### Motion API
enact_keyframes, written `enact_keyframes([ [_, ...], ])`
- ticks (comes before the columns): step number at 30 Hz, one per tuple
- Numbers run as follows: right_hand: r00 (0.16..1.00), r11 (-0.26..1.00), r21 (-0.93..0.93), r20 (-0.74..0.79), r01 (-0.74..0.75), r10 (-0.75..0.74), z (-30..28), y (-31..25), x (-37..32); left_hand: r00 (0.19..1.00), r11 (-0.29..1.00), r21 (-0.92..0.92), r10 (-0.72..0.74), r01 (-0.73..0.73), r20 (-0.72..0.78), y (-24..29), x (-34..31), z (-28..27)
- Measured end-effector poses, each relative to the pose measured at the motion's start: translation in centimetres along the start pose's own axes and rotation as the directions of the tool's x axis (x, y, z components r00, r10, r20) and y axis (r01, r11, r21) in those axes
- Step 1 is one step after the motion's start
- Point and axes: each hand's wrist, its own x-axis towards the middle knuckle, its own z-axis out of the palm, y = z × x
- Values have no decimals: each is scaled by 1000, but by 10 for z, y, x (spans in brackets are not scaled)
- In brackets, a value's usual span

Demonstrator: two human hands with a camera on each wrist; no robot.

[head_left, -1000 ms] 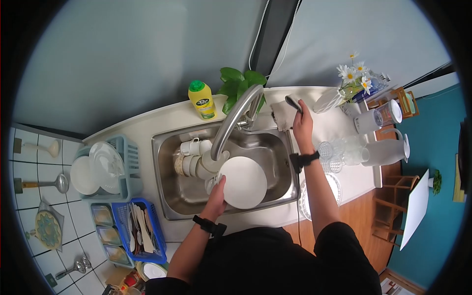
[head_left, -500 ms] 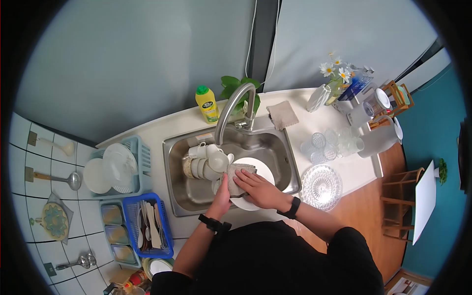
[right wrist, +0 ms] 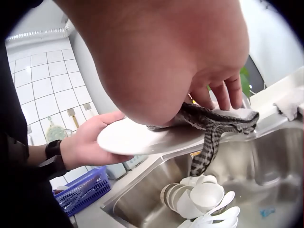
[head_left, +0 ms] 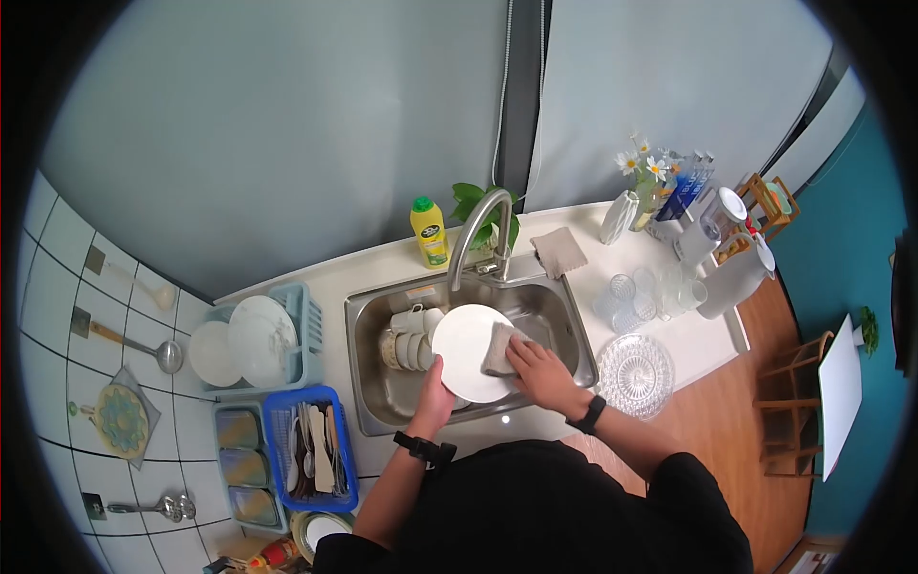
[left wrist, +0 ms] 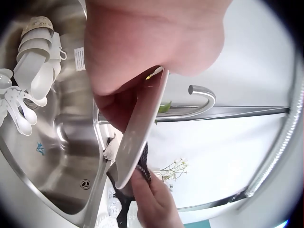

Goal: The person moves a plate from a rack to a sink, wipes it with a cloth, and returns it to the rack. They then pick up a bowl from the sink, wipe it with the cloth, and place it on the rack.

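Observation:
Over the sink, my left hand [head_left: 436, 398] grips the left edge of a white plate [head_left: 461, 356]; its thumb lies on the upper face. My right hand [head_left: 547, 371] holds a grey cloth [head_left: 498, 351] against the plate's right side. In the right wrist view the cloth [right wrist: 216, 118] wraps over the rim, a striped part hanging below. The left wrist view shows the plate [left wrist: 141, 128] nearly edge-on, with the right hand [left wrist: 156, 202] at its far edge.
Stacked white cups and bowls [head_left: 409, 350] stand in the sink's left part under the faucet [head_left: 478, 230]. A rack with plates [head_left: 308, 335] and a blue cutlery basket [head_left: 350, 478] are at the left. Glasses [head_left: 636, 297], a glass plate [head_left: 636, 376] and another cloth [head_left: 559, 252] lie right.
My right hand came from the back counter with the cloth to the plate, then slid from its left part to its right side. The left hand kept hold of the plate, which has risen slightly.

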Motion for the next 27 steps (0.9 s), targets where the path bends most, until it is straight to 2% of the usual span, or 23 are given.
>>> enact_keyframes([
  [4, 994, 993, 98, -95, 64, -55, 12, -28, -3, 994, 995, 67, 64, -70, 83, -5, 0, -16],
  [6, 987, 957, 279, -159, 83, -39, 16, -47, 2, 1000, 1000, 24, 15, -15, -8, -7, -1, -20],
  [7, 982, 944, 306, -172, 124, -73, 11, -56, 9, 1000, 999, 38, -1, 1, 6, -5, 0, -19],
  [8, 983, 945, 312, -179, 99, -44, 11, -60, 18, 1000, 996, 90, 26, -25, -3, -5, 0, -18],
  [10, 958, 955, 189, -217, 228, -186, 13, -61, 40, 999, 988, 153, 37, -37, 6, -7, 1, -21],
  [12, 960, 966, 157, -224, 204, -166, 12, -57, 55, 996, 989, 131, 53, -62, 71, -10, 6, -29],
  [14, 965, 970, 163, -219, 182, -145, 14, -49, 66, 997, 995, 104, -8, 1, 75, -3, 3, -30],
  [16, 966, 980, 138, -233, 144, -109, 13, -46, 60, 995, 973, 209, 86, -93, 40, 2, 3, -36],
  [17, 966, 985, 149, -254, 89, -48, 13, -46, 55, 986, 924, 345, 159, -168, 54, 6, 4, -40],
  [18, 962, 986, 161, -271, 36, 9, 13, -46, 50, 987, 926, 340, 153, -162, 54, 12, 1, -39],
  [21, 969, 990, 138, -243, 0, 34, 20, -60, 23, 981, 941, 280, 171, -191, 95, 26, -10, -36],
  [23, 978, 987, 159, -202, -22, 55, 26, -75, 6, 983, 984, 107, 131, -146, 132, 28, -11, -38],
  [24, 978, 987, 157, -202, -25, 57, 27, -83, 1, 982, 984, 106, 130, -144, 135, 30, -12, -37],
  [27, 990, 941, 331, -142, 71, -25, 32, -97, -4, 995, 997, 16, 77, -78, 59, 31, -13, -31],
])
